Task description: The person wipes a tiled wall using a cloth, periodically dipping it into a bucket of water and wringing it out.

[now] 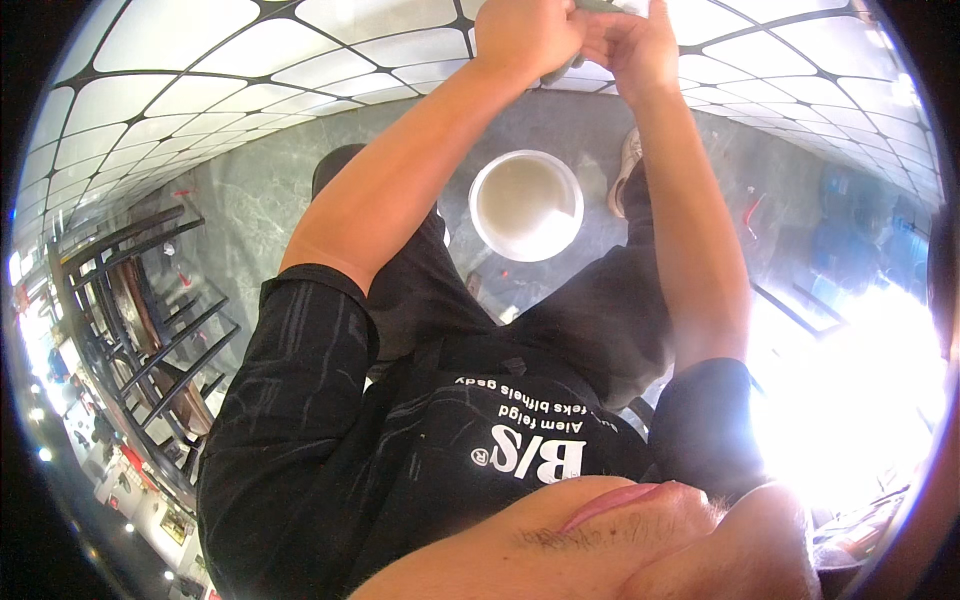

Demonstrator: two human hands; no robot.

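Observation:
Both hands are raised together at the top of the view, in front of a white tiled wall (225, 45) with dark joints. My left hand (525, 34) and my right hand (634, 49) meet around a grey-green cloth (559, 73), which shows between and below the fingers; which hand is which is judged from the picture sides. The finger grip of the hand at the picture's right is hard to make out. Below them, a white bucket (480, 232) with cloudy liquid stands on the grey marbled floor between my legs.
Dark-framed chairs or stools (161, 345) lie or stand at the left. Blue objects (847, 232) are near the right edge, beside strong glare. Small red pieces (752, 212) lie on the floor. My shoe (626, 172) is close to the bucket's right side.

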